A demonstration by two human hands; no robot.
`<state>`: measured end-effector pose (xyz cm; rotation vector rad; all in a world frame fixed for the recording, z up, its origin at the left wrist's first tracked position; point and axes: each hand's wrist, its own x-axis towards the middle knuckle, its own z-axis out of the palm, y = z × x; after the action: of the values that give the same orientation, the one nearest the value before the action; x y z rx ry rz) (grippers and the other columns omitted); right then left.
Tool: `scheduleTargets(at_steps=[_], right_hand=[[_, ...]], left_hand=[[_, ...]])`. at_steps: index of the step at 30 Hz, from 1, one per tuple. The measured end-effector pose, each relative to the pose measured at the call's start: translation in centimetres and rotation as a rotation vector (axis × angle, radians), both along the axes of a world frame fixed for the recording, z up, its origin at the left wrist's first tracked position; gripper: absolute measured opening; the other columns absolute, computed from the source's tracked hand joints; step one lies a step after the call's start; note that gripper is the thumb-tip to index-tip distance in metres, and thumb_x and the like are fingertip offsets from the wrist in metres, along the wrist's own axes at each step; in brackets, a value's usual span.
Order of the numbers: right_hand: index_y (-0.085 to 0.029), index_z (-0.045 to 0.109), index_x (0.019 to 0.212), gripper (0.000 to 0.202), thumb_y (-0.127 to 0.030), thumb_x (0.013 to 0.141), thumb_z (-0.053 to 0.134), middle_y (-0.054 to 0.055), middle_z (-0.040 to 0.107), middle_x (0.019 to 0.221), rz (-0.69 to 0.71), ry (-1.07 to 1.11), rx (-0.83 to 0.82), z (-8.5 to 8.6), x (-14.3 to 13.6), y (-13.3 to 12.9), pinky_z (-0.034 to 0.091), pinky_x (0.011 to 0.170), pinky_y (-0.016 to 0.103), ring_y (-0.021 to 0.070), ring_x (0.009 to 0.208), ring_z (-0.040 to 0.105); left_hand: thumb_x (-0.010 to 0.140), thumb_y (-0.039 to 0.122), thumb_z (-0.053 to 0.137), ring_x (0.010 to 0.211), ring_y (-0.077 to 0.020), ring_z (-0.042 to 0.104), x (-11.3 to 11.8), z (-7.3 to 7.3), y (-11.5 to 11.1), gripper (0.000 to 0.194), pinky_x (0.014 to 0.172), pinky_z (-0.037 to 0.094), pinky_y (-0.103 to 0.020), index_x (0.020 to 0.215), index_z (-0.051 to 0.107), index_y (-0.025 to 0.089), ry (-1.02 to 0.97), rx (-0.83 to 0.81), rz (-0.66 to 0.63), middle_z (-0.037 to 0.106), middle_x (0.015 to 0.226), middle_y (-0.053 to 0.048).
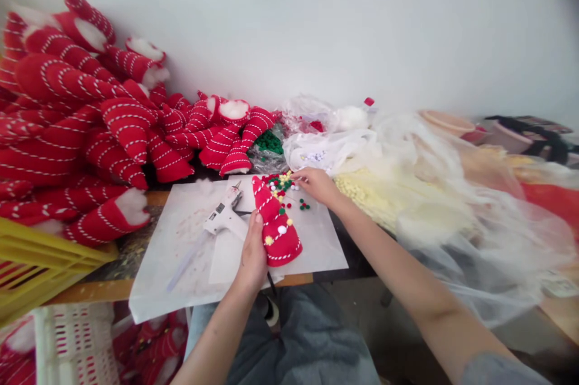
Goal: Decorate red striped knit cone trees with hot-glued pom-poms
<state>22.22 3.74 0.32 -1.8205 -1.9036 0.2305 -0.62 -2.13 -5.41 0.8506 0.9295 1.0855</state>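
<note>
My left hand [254, 252] is wrapped round a red stuffed cone [284, 247] with white twisted cord winding about it. Several small pom-poms in yellow, white and green sit on the cone's side. My right hand [318, 184] reaches behind the cone to a scatter of small red, green, yellow and white pom-poms [275, 181] on white paper [323, 246]. Its thumb and fingertips are pressed together at the edge of that scatter; whatever they pinch is too small to make out. Left of the cone lies a white glue gun [222, 215] with a glue stick at its rear.
A tall heap of red corded cones [63, 119] fills the left. A yellow crate [40, 264] and a white basket [75, 343] stand at the near left. Green pom-poms [270, 142] lie in a plastic bag behind. Clear plastic bags [452, 210] cover the right side.
</note>
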Motion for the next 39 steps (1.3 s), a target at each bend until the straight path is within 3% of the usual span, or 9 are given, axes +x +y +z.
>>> scheduleTargets(at_steps=[5, 9, 13, 16, 18, 21, 25, 32, 39], right_hand=[[-0.017, 0.079, 0.115, 0.030, -0.006, 0.095, 0.060, 0.011, 0.077, 0.119, 0.001, -0.095, -0.024, -1.7, -0.5, 2.1, 0.050, 0.101, 0.032, 0.0233, 0.112, 0.070], [-0.017, 0.080, 0.108, 0.026, -0.007, 0.092, 0.062, 0.012, 0.078, 0.114, -0.037, -0.127, -0.031, -1.6, -0.6, 2.5, 0.050, 0.097, 0.033, 0.0260, 0.109, 0.071], [-0.019, 0.077, 0.113, 0.027, -0.012, 0.092, 0.063, 0.012, 0.079, 0.110, -0.101, -0.098, 0.008, -0.3, -0.7, 1.8, 0.052, 0.093, 0.036, 0.0287, 0.108, 0.071], [-0.022, 0.074, 0.117, 0.028, -0.015, 0.091, 0.066, 0.007, 0.081, 0.104, -0.113, -0.041, 0.033, 1.3, -1.7, 0.2, 0.056, 0.087, 0.034, 0.0238, 0.098, 0.074], [-0.022, 0.074, 0.113, 0.023, -0.019, 0.090, 0.069, 0.003, 0.081, 0.098, -0.041, 0.109, 0.049, 2.6, -2.8, -1.7, 0.058, 0.082, 0.030, 0.0187, 0.088, 0.076], [-0.022, 0.074, 0.099, 0.014, -0.029, 0.086, 0.076, 0.001, 0.080, 0.090, 0.165, 0.541, 0.105, 4.6, -5.1, -4.9, 0.061, 0.075, 0.028, 0.0168, 0.080, 0.076], [-0.023, 0.074, 0.091, 0.008, -0.022, 0.084, 0.076, 0.000, 0.079, 0.086, 0.234, 0.631, 0.220, 6.3, -7.3, -7.6, 0.061, 0.075, 0.028, 0.0143, 0.074, 0.074], [-0.024, 0.074, 0.088, 0.006, -0.023, 0.083, 0.077, -0.001, 0.079, 0.086, 0.225, 0.629, 0.205, 6.3, -7.8, -7.2, 0.062, 0.075, 0.029, 0.0154, 0.074, 0.073], [-0.026, 0.077, 0.086, 0.009, -0.017, 0.084, 0.076, -0.002, 0.080, 0.087, 0.171, 0.465, 0.234, 6.0, -8.2, -7.1, 0.059, 0.076, 0.029, 0.0162, 0.076, 0.072]], left_hand=[[0.093, 0.066, 0.057, 0.131, -0.0309, 0.065, 0.0, -0.2, 0.0, 0.054, 0.108, 0.055, -0.047, 0.123, 0.067, 0.022, 0.022, 0.007, 0.048, 0.073, 0.131, -0.012], [0.093, 0.066, 0.058, 0.131, -0.0310, 0.065, -0.1, 0.0, 0.0, 0.053, 0.109, 0.054, -0.048, 0.122, 0.068, 0.023, 0.015, -0.009, 0.037, 0.075, 0.128, -0.012], [0.092, 0.067, 0.059, 0.130, -0.0304, 0.065, -0.1, 0.1, -0.1, 0.052, 0.110, 0.053, -0.046, 0.119, 0.069, 0.023, -0.001, -0.006, 0.034, 0.075, 0.125, -0.011], [0.090, 0.069, 0.060, 0.123, -0.0306, 0.068, 0.0, 0.2, -0.2, 0.056, 0.107, 0.054, -0.046, 0.121, 0.068, 0.023, -0.024, -0.015, 0.006, 0.076, 0.122, -0.011], [0.090, 0.071, 0.060, 0.120, -0.0306, 0.070, 0.0, 0.2, -0.2, 0.059, 0.105, 0.054, -0.046, 0.124, 0.067, 0.023, -0.031, -0.011, -0.015, 0.076, 0.120, -0.011], [0.091, 0.071, 0.058, 0.117, -0.0296, 0.070, 0.1, 0.3, -0.3, 0.060, 0.103, 0.054, -0.045, 0.127, 0.065, 0.023, -0.028, 0.030, -0.018, 0.075, 0.122, -0.010], [0.092, 0.069, 0.056, 0.114, -0.0288, 0.069, 0.0, 1.0, -0.6, 0.059, 0.100, 0.054, -0.042, 0.128, 0.064, 0.023, -0.025, 0.088, -0.060, 0.074, 0.123, -0.009], [0.096, 0.065, 0.054, 0.118, -0.0286, 0.066, -0.1, 1.3, -0.8, 0.053, 0.102, 0.052, -0.041, 0.128, 0.063, 0.023, -0.035, 0.101, -0.098, 0.072, 0.127, -0.008], [0.097, 0.060, 0.054, 0.121, -0.0299, 0.066, -0.1, 1.7, -0.8, 0.050, 0.102, 0.053, -0.041, 0.131, 0.062, 0.025, -0.012, 0.125, -0.117, 0.070, 0.133, -0.008]])
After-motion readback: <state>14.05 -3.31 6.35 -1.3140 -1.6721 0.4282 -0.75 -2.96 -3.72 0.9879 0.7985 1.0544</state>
